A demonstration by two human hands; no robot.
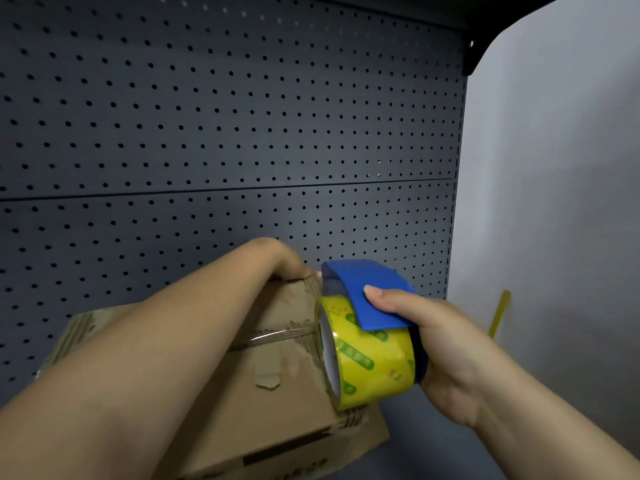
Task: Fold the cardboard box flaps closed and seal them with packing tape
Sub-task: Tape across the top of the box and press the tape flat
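A brown cardboard box point(273, 393) lies low in the middle with its flaps folded shut and torn paper along the seam. A strip of clear tape point(277, 336) runs along that seam. My left hand point(280, 261) reaches across the box and grips its far top edge; the fingers are hidden behind the edge. My right hand point(436, 344) holds a blue tape dispenser point(367, 289) carrying a yellow roll of packing tape point(367, 355). The roll is pressed against the right end of the box, at the seam.
A dark grey pegboard point(225, 133) stands close behind the box. A pale wall point(554, 202) is on the right, with a thin yellow strip point(498, 313) against it. The box rests on a dark grey surface point(433, 455).
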